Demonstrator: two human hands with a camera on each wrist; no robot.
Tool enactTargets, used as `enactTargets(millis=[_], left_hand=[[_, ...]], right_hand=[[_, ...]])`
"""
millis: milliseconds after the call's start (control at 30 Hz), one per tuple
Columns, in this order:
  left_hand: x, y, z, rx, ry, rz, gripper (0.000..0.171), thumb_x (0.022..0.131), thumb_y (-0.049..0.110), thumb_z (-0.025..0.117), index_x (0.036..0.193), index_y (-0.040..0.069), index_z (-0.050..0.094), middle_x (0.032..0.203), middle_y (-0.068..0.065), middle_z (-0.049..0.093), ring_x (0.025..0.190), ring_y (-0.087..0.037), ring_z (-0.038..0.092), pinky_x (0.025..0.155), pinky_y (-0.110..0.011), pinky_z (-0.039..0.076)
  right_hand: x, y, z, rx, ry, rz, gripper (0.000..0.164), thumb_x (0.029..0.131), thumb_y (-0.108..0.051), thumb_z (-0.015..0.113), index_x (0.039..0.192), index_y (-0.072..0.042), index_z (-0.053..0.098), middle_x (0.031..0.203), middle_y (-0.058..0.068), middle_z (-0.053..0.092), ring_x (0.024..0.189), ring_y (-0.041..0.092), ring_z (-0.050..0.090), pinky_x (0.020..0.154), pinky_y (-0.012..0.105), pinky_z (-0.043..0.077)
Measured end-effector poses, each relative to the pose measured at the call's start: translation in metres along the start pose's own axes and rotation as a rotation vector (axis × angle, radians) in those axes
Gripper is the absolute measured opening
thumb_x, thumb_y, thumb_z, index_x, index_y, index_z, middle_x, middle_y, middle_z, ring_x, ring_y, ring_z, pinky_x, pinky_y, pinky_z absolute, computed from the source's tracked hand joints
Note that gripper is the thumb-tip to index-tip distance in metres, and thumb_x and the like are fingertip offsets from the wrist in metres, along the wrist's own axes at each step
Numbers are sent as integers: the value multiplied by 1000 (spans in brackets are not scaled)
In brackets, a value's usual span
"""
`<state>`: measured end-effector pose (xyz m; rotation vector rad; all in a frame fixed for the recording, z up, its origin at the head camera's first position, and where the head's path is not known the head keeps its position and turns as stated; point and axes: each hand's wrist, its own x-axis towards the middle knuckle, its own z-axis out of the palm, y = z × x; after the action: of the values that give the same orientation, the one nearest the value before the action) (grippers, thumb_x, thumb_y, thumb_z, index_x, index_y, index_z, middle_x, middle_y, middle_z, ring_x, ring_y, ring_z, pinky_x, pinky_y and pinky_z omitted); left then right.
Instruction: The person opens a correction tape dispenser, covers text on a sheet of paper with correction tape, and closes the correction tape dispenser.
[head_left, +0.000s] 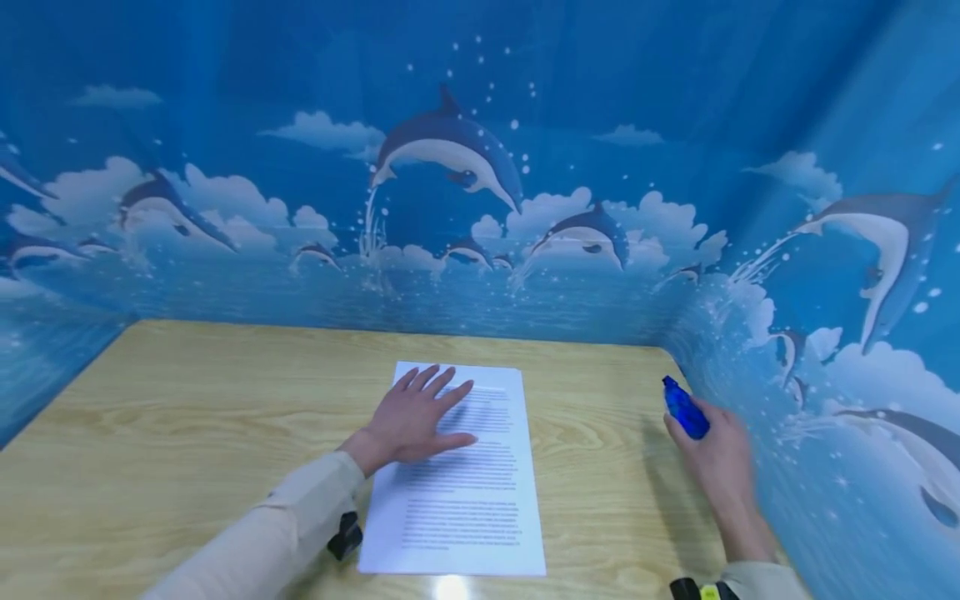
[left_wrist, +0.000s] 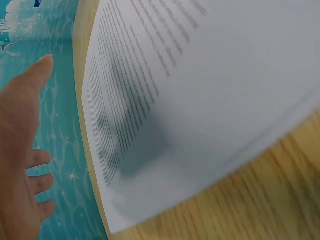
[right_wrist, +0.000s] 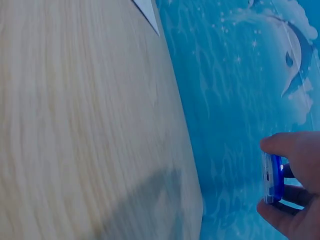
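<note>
A printed sheet of paper (head_left: 480, 500) lies on the table, its lines of text also showing in the left wrist view. Over its upper left part my left hand (head_left: 416, 417) spreads its fingers, palm down, with a shadow on the page. The left wrist view shows the thumb and some fingertips at its left edge, holding nothing. Off to the right of the paper, my right hand (head_left: 716, 446) pinches a blue correction tape (head_left: 684, 408) between thumb and fingers, its narrow tip pointing up and left. Its clear and blue casing (right_wrist: 273, 177) appears side-on in the right wrist view.
The wood-grain table (head_left: 202, 417) extends on both sides of the paper. A blue curtain (head_left: 300, 275) printed with dolphins and clouds borders its back and sides. My right hand is near the table's right edge, close to the curtain.
</note>
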<state>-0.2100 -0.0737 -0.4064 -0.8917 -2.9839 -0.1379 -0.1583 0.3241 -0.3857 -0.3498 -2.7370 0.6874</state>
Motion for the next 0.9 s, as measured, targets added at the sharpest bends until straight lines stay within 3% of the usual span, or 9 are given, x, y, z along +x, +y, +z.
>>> enactTargets(millis=[433,767,900], left_hand=[[-20,-23,4,-2,23,-30,82,87,75,37,151,23,32,153,-12,29,140,-35,23,111,-54,16],[-35,-36,5,-11,36,-57,83,87,75,37,150,22,32,152,-13,30,140,-36,22,111,-55,16],[-44,-40,8,-14,47,-67,83,86,75,38,150,22,34,151,-13,32,138,-37,25,111,-55,17]], right_hand=[[0,-51,27,110,5,-173,53,90,-27,68,129,7,54,122,29,51,111,44,48,91,58,41],[-9,-85,50,163,-116,-214,55,91,-32,66,134,1,52,129,22,49,115,40,50,91,54,45],[-16,-98,59,172,-153,-281,53,90,-32,68,133,-2,55,128,18,51,112,36,53,86,50,49]])
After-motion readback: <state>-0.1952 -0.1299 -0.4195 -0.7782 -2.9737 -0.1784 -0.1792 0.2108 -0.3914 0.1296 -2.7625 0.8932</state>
